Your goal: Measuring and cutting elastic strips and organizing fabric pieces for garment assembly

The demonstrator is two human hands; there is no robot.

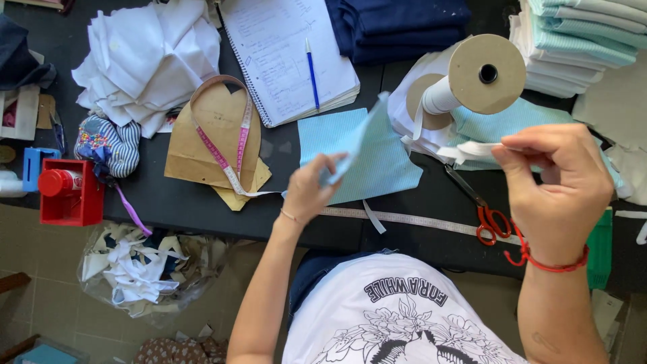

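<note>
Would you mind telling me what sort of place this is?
Probably a small sewing workshop: a tape measure lies on paper patterns, with scissors and stacked cut fabric on the worktable.

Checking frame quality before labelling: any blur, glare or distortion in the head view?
Head view: even, soft light with no harsh glare; the left hand and the light blue fabric piece it pinches look slightly motion-blurred; the right hand is sharp; the table edge bows from wide-angle distortion.
</note>
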